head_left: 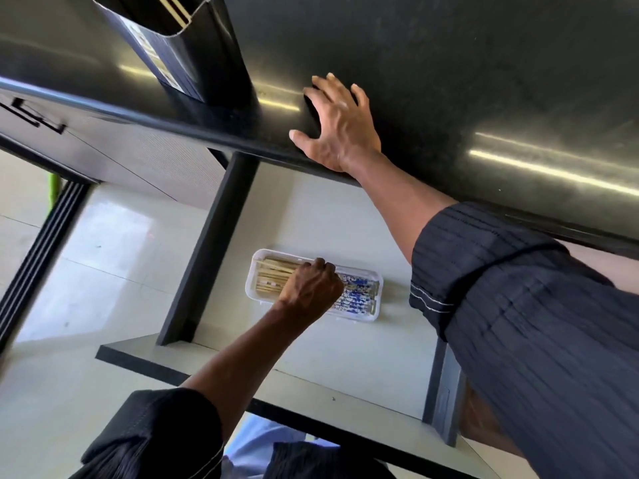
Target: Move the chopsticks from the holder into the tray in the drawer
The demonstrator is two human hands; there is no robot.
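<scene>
A black chopstick holder (179,46) stands on the dark counter (484,81) at the top left, with a few pale chopsticks (173,8) showing in its mouth. Below, the open drawer (345,361) holds a white plastic tray (379,283) filled with several chopsticks (269,280), which have wooden tips and blue patterned handles. My left hand (311,288) is a closed fist over the middle of the tray, gripping chopsticks that slant out to the left. My right hand (340,129) lies flat on the counter's front edge with its fingers spread, holding nothing.
The drawer has dark side walls (211,250) and a dark front edge (155,368). A pale tiled floor (69,271) lies to the left, beside a dark door track (41,250). My dark sleeves fill the lower right and bottom.
</scene>
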